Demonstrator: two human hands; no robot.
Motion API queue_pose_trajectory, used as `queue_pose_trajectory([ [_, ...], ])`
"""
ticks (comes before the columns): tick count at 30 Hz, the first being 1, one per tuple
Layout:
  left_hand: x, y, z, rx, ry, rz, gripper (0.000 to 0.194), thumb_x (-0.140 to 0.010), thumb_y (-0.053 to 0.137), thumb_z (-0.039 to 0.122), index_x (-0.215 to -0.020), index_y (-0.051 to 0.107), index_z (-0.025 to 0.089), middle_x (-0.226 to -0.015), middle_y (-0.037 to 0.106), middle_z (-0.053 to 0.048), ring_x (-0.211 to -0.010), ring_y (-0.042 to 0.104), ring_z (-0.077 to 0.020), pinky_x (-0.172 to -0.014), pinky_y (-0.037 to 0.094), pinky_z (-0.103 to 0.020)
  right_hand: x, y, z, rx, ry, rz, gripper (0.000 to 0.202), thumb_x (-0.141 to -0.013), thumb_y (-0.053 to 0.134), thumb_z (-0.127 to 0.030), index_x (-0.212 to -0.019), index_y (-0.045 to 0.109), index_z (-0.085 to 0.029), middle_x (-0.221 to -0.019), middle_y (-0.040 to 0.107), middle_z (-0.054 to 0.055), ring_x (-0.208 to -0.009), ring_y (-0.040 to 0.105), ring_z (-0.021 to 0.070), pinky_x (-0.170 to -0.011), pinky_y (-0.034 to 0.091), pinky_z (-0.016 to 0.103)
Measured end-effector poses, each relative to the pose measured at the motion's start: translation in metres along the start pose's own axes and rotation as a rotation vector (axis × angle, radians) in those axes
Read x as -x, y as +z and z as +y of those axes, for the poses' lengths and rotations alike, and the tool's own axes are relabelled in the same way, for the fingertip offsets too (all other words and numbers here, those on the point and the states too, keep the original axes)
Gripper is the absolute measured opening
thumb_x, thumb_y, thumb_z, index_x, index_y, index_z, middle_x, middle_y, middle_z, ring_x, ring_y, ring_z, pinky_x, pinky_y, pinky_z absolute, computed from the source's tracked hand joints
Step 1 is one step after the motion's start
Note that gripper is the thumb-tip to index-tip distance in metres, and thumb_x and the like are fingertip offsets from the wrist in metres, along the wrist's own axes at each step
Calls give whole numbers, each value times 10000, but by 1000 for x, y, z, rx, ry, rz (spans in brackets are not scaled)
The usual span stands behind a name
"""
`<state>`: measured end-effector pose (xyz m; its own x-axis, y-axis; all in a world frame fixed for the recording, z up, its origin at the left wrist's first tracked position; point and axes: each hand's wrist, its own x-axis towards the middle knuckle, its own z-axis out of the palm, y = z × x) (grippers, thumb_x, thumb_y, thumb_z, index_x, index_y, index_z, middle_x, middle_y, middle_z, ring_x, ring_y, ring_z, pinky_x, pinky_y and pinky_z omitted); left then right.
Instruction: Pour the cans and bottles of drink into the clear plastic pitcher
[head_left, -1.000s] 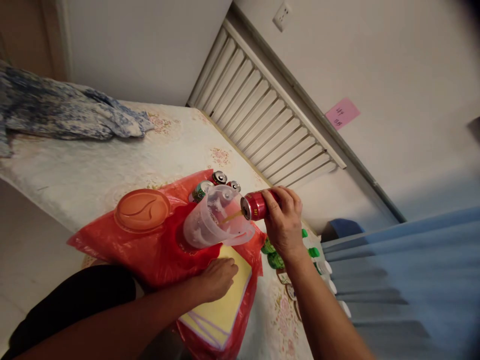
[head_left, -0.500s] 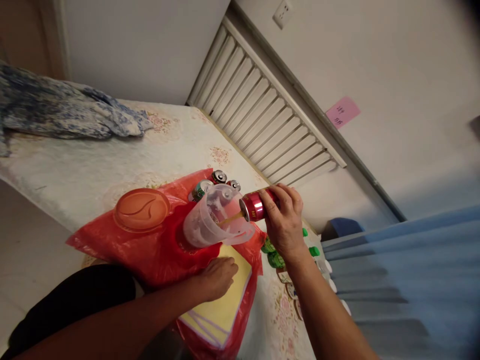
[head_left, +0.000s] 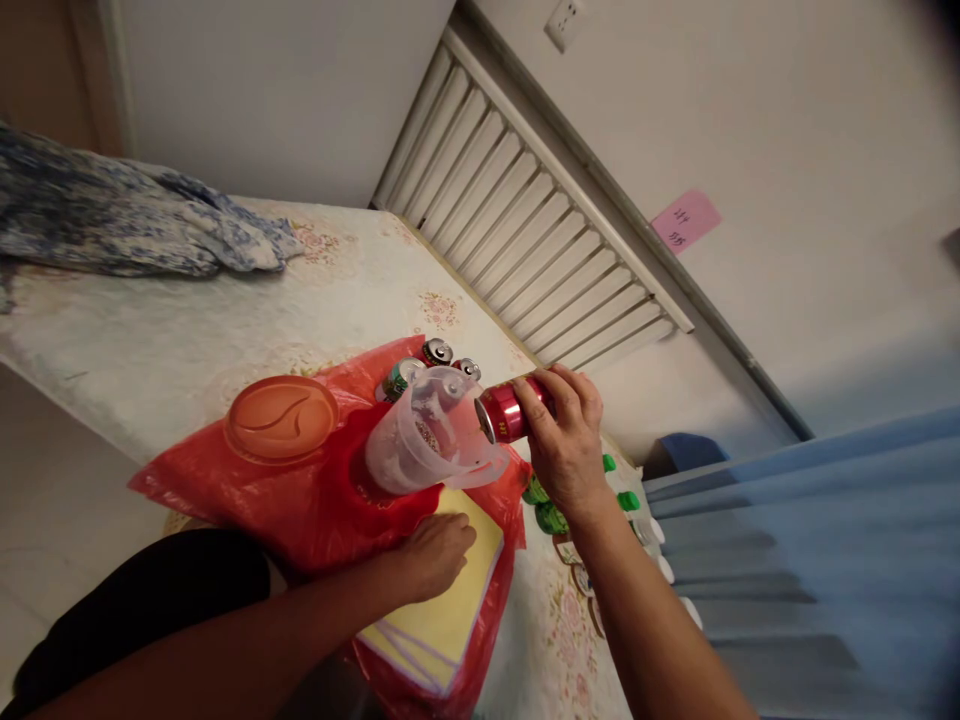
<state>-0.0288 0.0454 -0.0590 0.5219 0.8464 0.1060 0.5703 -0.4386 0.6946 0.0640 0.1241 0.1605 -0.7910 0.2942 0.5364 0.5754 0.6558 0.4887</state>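
I have the right hand [head_left: 568,440] gripping a can [head_left: 507,411], tilted at the pitcher [head_left: 394,452]; left hand [head_left: 439,556] curled on cloth [head_left: 450,625].

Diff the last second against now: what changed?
The brown stream pouring from the red can into the jug has stopped showing. Nothing was visibly taken hold of or let go: the right hand still holds the can tilted at the jug's rim. The left hand stays on the yellow cloth; jug and orange lid unchanged.
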Motion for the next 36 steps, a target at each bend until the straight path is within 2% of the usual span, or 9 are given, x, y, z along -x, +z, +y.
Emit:
queue_pose_trajectory([
  [7,0,-1,2,2,-1,-5,117,-890,547,149,-975,615,189,-1101,648,-120,-1043,618,-289,-903,496,-425,2,10,-2,-82,51,25,502,-972,555,-139,-1433,490,-329,-1310,588,111,-1320,477,298,-1113,390,567],
  [12,1,-5,3,-11,-6,-22,118,-873,552,133,-956,613,191,-1107,659,-102,-1050,615,-267,-912,496,-398,11,22,3,-274,227,15,517,-901,666,-247,-1399,530,-253,-1296,594,141,-1250,537,310,-1041,457,548],
  [14,2,-6,3,-17,-9,-28,107,-881,554,149,-956,614,195,-1122,661,-94,-1050,616,-258,-917,496,-390,20,35,8,-394,379,32,572,-826,736,-306,-1363,563,-216,-1283,620,142,-1209,568,306,-1027,469,527],
  [16,2,-5,2,-23,-9,-33,101,-892,550,163,-961,615,198,-1130,661,-90,-1055,615,-253,-932,493,-387,31,52,13,-538,612,35,603,-737,787,-340,-1294,613,-188,-1231,667,128,-1149,604,297,-1007,482,499],
  [20,-1,-3,0,-34,-11,-41,115,-901,532,167,-969,622,190,-1125,660,-99,-1059,620,-264,-950,492,-398,53,98,15,-932,1083,4,530,-618,813,-366,-1090,683,-163,-977,742,64,-887,662,239,-827,545,384],
  [24,-4,-1,-1,-23,-29,-56,146,-885,527,157,-981,633,186,-1119,655,-108,-1046,621,-272,-948,495,-412,65,144,8,-1168,1323,95,509,-550,809,-356,-994,672,-146,-856,750,43,-735,649,200,-722,532,330],
  [27,-4,-1,0,-3,-46,-65,168,-873,520,148,-985,636,196,-1126,652,-97,-1043,614,-267,-943,493,-406,65,173,5,-1147,1399,89,493,-534,810,-348,-966,666,-158,-872,766,54,-751,668,211,-733,537,334],
  [32,-3,-6,3,8,-72,-87,159,-861,511,133,-946,624,207,-1104,647,-82,-1036,600,-256,-933,490,-395,64,214,5,-1070,1433,45,495,-569,803,-339,-1013,661,-173,-900,780,47,-815,692,222,-740,543,319],
  [36,-4,-9,6,30,-96,-103,183,-845,493,109,-931,621,207,-1102,649,-81,-1047,595,-250,-943,486,-395,66,241,0,-1021,1294,67,516,-680,737,-376,-1122,628,-132,-942,776,49,-824,694,203,-733,553,304],
])
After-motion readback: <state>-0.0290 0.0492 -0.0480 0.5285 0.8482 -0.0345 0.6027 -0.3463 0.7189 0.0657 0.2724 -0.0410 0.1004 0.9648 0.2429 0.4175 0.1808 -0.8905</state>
